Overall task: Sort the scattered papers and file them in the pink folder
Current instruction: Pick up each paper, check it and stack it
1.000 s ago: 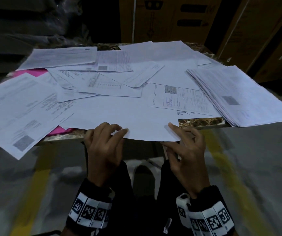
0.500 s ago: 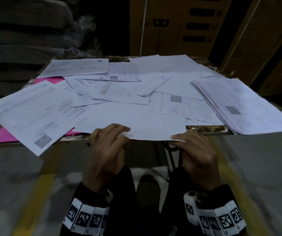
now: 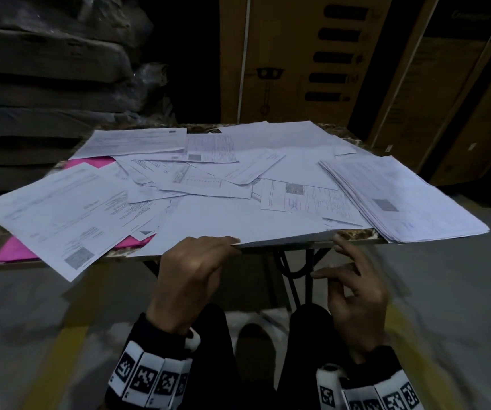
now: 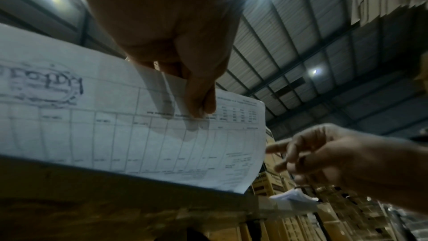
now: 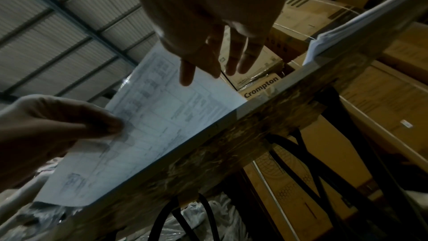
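Observation:
Scattered white papers (image 3: 208, 176) cover a small table. A pink folder (image 3: 16, 251) lies under them at the left, showing at the near left edge and further back (image 3: 90, 164). My left hand (image 3: 191, 273) pinches the near edge of a large blank-backed sheet (image 3: 232, 223) that overhangs the table's front; from below its printed underside (image 4: 115, 135) (image 5: 148, 125) shows, with the thumb (image 4: 199, 96) under it. My right hand (image 3: 353, 288) hovers just off that sheet's right corner, fingers (image 5: 234, 58) loosely spread, holding nothing.
A neat thick stack of papers (image 3: 401, 196) sits at the table's right side. The marble-patterned table edge (image 3: 353, 233) shows between stack and sheet. Black table legs (image 3: 291, 270) stand below. Cardboard boxes (image 3: 297, 60) rise behind; dark sacks (image 3: 45, 69) are piled at left.
My right hand has let go of the sheet's near edge and drawn back below the table rim, fingers spread. The left hand keeps its hold. The head view has tilted up.

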A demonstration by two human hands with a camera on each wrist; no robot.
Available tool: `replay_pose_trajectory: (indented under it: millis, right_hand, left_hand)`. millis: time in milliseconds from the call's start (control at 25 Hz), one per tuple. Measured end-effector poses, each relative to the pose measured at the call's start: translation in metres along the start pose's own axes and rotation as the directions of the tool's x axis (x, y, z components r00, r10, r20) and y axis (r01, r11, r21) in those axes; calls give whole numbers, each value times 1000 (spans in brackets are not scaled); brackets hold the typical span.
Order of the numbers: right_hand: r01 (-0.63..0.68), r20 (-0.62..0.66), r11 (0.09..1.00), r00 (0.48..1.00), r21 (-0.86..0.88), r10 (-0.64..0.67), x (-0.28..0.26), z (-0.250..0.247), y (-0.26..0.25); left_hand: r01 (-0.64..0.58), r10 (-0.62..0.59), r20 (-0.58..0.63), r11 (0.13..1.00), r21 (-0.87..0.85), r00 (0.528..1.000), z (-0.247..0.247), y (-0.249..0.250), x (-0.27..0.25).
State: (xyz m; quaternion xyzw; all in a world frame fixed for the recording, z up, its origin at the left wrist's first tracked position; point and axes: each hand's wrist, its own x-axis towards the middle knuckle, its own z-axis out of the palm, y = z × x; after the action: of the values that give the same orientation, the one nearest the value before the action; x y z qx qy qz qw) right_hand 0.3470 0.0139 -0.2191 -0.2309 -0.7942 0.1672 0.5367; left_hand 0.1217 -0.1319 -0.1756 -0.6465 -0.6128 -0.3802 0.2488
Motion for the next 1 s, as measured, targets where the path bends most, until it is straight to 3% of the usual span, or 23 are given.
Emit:
replay_pose_trajectory:
  millis: [160, 360, 440, 560, 640, 680, 840, 1000]
  right_hand:
    - [-109, -48, 989, 992, 97, 114, -5, -5, -4]
    - [-227, -73, 963, 968, 148, 240, -6, -3, -7]
    - [-263, -48, 945, 960, 194, 277, -6, 0, -8]
    - [-344, 14, 906, 936, 246, 352, -5, 3, -13]
    - [-357, 45, 896, 932, 262, 359, -4, 4, -17]
    - [-363, 58, 890, 930, 276, 362, -4, 4, -17]
    - [-400, 106, 870, 916, 289, 386, -3, 8, -10]
    - [-365, 127, 897, 930, 247, 344, 7, 11, -4]
  left_hand:
    - [-3, -10, -128, 995, -101, 992, -11, 22, 11]
    - [162, -232, -230, 944, -287, 945, -25, 38, 24]
    - [316, -418, -190, 857, -407, 888, -27, 36, 27]
    - [546, -704, -65, 602, -583, 707, -19, 23, 24]
    - [608, -800, 35, 425, -671, 599, -13, 12, 18]
    - [619, -821, 74, 364, -696, 566, -10, 8, 15]
    - [678, -855, 144, 281, -679, 498, -2, -8, 5]
    - [694, -861, 153, 273, -667, 485, 7, -24, -1]
